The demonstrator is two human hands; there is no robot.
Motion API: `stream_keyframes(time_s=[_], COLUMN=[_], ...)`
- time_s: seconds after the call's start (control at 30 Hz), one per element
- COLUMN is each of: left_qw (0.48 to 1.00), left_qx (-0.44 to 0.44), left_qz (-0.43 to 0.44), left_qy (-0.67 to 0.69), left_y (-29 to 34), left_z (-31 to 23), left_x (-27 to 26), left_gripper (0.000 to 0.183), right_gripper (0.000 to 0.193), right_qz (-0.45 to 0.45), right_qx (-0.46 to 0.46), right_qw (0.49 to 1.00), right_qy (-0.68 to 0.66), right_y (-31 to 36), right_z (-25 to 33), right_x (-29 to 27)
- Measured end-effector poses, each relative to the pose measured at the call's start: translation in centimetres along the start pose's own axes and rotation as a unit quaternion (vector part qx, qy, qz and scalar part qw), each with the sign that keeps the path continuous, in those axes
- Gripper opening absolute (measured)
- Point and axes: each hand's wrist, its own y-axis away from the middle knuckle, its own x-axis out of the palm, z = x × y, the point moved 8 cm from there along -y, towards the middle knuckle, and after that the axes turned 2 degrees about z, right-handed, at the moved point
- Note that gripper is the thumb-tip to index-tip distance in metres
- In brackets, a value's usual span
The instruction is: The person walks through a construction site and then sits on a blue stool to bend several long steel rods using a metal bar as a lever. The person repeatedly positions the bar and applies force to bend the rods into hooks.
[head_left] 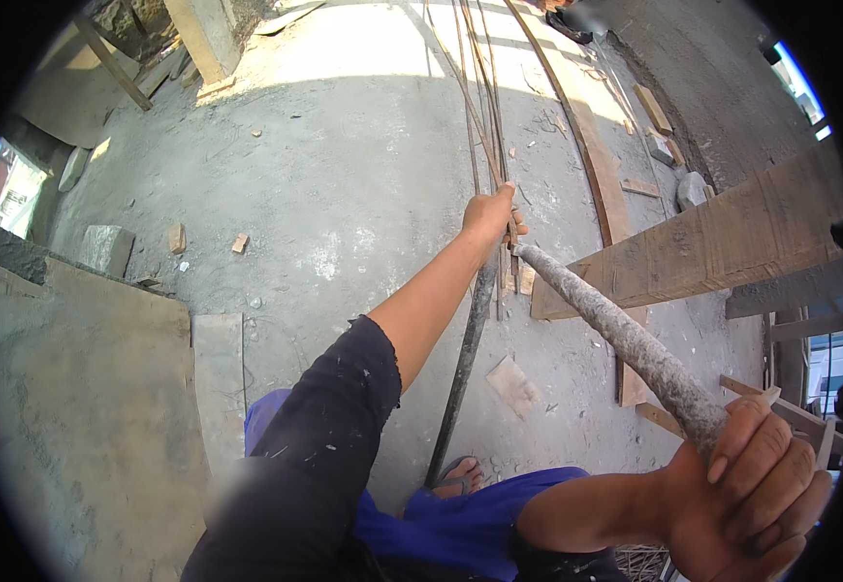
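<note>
Steel rods (pixel 495 155) clamped in left hand (pixel 492 215), pipe (pixel 625 335) in right hand (pixel 751 480), beam edge (pixel 712 242) rightward, floor (pixel 363 165) leftward.

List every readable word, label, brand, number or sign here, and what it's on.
None readable.
Rough grey round pipe, thin brown metal rods, wide brown wooden plank: no lettering visible.
Bright opening at far left: anything written beyond is too small and blurred to read.

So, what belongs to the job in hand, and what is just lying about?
Likely in use:
thin metal rods, in the left hand
mortar-crusted pole, in the right hand
dark pole below the left hand

Likely lying about:
grey block
wooden offcuts
long plank
</note>
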Motion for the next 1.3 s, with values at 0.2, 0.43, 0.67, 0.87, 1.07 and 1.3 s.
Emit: stream_keyframes(time_s=[0.2,0.43,0.67,0.87,1.07,1.3], left_qw=[0.972,0.925,0.933,0.939,0.940,0.892], left_qx=[-0.038,-0.282,-0.278,-0.274,-0.290,-0.399], left_qz=[-0.202,-0.060,-0.162,-0.174,-0.176,-0.097], left_qy=[-0.111,0.248,0.164,0.112,0.042,-0.189], left_y=[15.0,28.4,29.7,29.7,29.1,29.5], left_z=[-1.7,-5.3,-5.9,-4.6,-4.2,-6.2], left_x=[0.6,11.6,11.9,11.5,10.4,3.7], left_gripper=[0.077,0.041,0.020,0.018,0.020,0.038], right_gripper=[0.019,0.048,0.030,0.055,0.039,0.046], right_qz=[0.002,-0.055,0.107,0.074,0.194,0.137], right_qx=[0.081,0.326,0.660,0.896,0.918,0.904], right_qw=[0.996,0.944,0.731,0.402,0.301,0.356], right_qy=[0.047,0.021,0.132,0.175,0.171,0.191], right_y=[0.1,-1.0,-1.5,0.5,1.6,3.6], right_z=[-0.1,0.9,2.0,1.1,-1.8,-3.6], right_x=[0.0,0.1,-1.6,-0.7,-0.3,5.6])
